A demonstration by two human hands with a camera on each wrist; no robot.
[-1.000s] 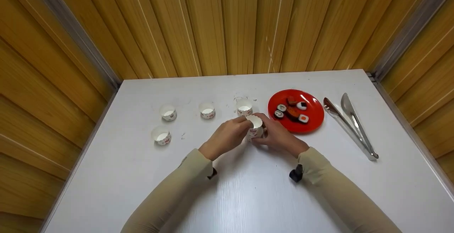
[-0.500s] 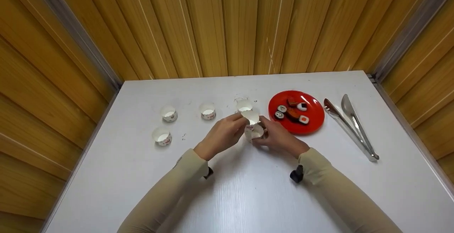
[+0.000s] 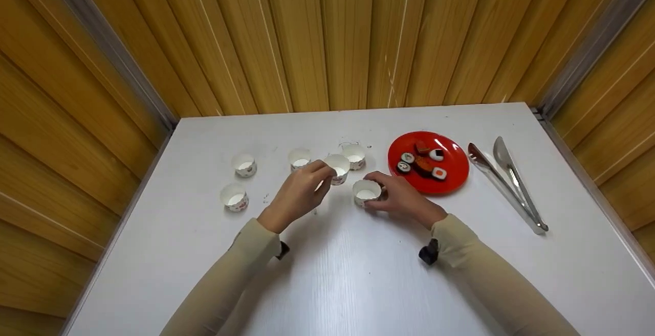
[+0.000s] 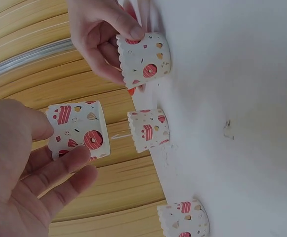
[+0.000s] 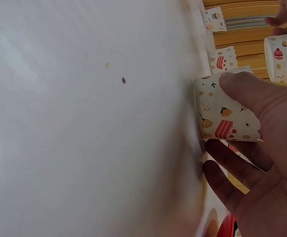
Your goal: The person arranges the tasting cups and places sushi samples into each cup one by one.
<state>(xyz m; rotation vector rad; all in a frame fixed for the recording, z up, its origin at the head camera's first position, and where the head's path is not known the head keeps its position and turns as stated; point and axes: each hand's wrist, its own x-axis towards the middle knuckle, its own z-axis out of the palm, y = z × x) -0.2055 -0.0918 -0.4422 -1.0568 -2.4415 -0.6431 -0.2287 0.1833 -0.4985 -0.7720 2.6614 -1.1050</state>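
Observation:
My left hand (image 3: pixel 303 187) pinches the rim of a paper baking cup (image 4: pixel 79 129) printed with cakes and doughnuts, and holds it up off the table. My right hand (image 3: pixel 401 195) grips another such baking cup (image 5: pixel 227 109) between thumb and fingers; its base sits at the tabletop. Behind the lifted cup stands a third baking cup (image 3: pixel 356 158). Farther left, one more cup (image 3: pixel 299 159) is partly covered by my left hand in the head view. Two others, a back cup (image 3: pixel 244 165) and a front cup (image 3: pixel 235 197), stand at the left.
A red plate (image 3: pixel 450 182) with several small sushi pieces (image 3: pixel 423 165) lies right of my right hand. Beyond it, metal tongs (image 3: pixel 504 187) with a brown tip rest on the white table (image 3: pixel 337 285). Wood-patterned panels (image 3: pixel 348 39) close off the back and sides.
My left hand has drawn one baking cup up out of the other and carried it to the left. The right hand keeps its grip on the lower cup in the same place.

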